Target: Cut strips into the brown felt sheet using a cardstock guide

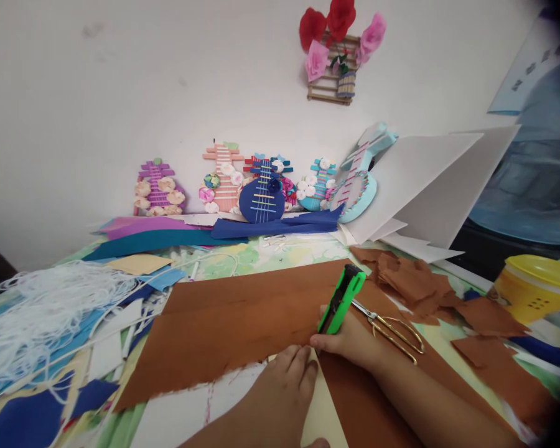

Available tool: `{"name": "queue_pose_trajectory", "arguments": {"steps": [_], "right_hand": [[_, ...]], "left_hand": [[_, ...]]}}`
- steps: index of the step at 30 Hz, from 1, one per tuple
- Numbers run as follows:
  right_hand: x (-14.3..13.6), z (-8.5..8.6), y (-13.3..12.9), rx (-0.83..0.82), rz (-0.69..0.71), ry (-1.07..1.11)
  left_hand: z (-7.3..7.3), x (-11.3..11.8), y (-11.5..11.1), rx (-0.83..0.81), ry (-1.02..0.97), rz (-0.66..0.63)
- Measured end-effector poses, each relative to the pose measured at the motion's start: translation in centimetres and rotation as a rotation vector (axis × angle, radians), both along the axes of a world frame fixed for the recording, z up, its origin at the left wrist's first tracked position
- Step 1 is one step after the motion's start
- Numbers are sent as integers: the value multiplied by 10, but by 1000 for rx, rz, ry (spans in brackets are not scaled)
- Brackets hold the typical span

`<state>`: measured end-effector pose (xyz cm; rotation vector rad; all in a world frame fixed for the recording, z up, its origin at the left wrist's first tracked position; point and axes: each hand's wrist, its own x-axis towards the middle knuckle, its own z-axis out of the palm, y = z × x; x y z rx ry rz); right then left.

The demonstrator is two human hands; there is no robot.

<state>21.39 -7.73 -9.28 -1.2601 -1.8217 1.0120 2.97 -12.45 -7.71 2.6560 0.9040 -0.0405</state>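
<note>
My right hand (343,339) is wrapped round a green and black utility knife (343,298), which stands tilted over a large brown sheet (233,317). Whether its blade is out is hidden by my fingers. My left hand (287,386) lies palm down with its fingers stretched forward, pressing on a cream strip of card (324,398). To the left of that hand a white sheet (182,410) shows along the ragged edge of the brown one. Just beyond my right wrist, scissors (387,330) with gold handles rest on the brown sheet.
Tangled white cord (60,311) and blue scraps (28,410) cover the left side. Brown scraps (410,283) and a yellow tub (536,286) are at the right. Lute-shaped crafts (262,193) lean against the wall behind, near folded white boards (420,180).
</note>
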Motion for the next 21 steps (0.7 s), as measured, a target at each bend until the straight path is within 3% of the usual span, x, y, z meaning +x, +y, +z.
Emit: {"name": "queue_pose_trajectory", "arguments": {"steps": [9,12,16,21], "right_hand": [[2,-3,2,-181,-85,219],[4,-2,2,-199,-42,298],[5,1,2,-133,62,163],[3,3,1,-34,7,14]], "left_hand": [[2,-2,-8,-13,-15,29],[2,-2,-7,-7,-31,28],[-1,-2,-4,-3,-29,27],[-4,-2,-1,23,-31,-5]]}}
